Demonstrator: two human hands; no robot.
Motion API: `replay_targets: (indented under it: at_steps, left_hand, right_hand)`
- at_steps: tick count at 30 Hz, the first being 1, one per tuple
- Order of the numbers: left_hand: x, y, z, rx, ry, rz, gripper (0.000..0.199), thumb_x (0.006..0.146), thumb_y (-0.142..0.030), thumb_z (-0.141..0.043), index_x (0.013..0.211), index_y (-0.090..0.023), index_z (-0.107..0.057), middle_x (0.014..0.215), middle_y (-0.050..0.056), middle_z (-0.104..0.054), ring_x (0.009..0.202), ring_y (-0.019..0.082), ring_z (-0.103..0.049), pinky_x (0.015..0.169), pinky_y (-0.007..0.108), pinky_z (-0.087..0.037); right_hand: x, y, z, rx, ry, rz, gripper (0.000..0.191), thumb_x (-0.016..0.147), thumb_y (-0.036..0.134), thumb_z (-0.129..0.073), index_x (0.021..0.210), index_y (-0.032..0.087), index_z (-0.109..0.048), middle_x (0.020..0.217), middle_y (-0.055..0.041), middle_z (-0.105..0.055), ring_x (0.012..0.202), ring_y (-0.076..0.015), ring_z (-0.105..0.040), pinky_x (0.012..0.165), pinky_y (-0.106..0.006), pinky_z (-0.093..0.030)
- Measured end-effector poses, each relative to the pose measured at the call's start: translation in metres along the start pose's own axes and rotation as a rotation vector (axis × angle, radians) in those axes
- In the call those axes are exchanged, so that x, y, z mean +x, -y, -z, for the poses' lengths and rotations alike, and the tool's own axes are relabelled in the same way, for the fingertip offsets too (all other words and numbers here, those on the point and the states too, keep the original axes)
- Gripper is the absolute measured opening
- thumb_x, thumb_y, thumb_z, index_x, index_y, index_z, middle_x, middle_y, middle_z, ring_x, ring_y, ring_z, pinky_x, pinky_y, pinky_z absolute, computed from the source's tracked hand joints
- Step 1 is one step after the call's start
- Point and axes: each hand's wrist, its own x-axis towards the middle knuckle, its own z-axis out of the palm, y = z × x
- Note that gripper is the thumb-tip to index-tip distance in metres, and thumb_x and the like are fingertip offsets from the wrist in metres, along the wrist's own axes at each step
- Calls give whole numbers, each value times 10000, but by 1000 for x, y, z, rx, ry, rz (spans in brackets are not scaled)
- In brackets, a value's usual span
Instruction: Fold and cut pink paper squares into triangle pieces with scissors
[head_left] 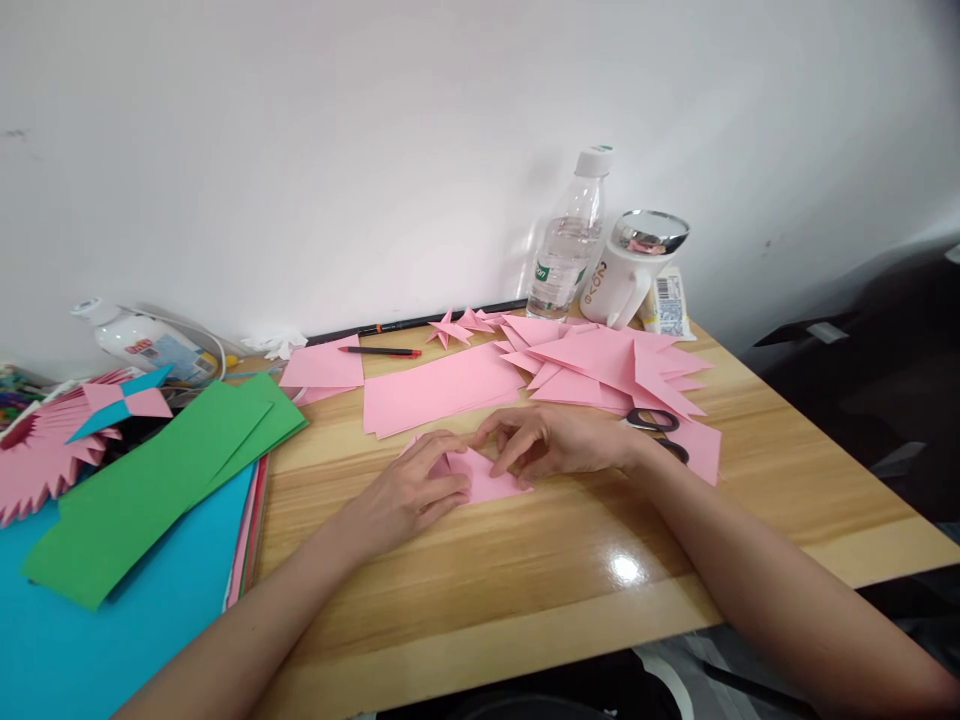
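The table (570, 570) bears a pink pile (600, 365). Left hand (412, 485) and right hand (551, 440) curl over a pink sheet (489, 484) lying between them, fingertips touching it; whether they pinch it, I cannot tell. Scissors (654, 419) lie at the pile's near edge, a pen (382, 351) well apart.

A plain white wall (337, 150) rises in front of me, greyer toward the right, with a small dark smudge (15, 133) at far left. The wood-grained counter (405, 620) before me stands along it, its glossy top throwing a bright spot of light (626, 569) at me. Past the counter's right edge I see dark shapes (847, 350), too dim for me to name.
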Motion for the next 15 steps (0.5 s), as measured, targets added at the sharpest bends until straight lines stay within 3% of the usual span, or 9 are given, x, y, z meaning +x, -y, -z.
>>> replay_targets:
  at_steps: [15]
  left_hand:
    - [0, -1, 1, 48, 20, -17, 119, 888, -119, -513, 878, -161, -623, 1278, 139, -507, 1239, 238, -430, 998, 414, -438]
  right_hand:
    - [1, -4, -4, 8, 0, 12, 184, 786, 245, -687, 961, 250, -743, 1220, -27, -572, 1036, -170, -581, 879, -290, -464]
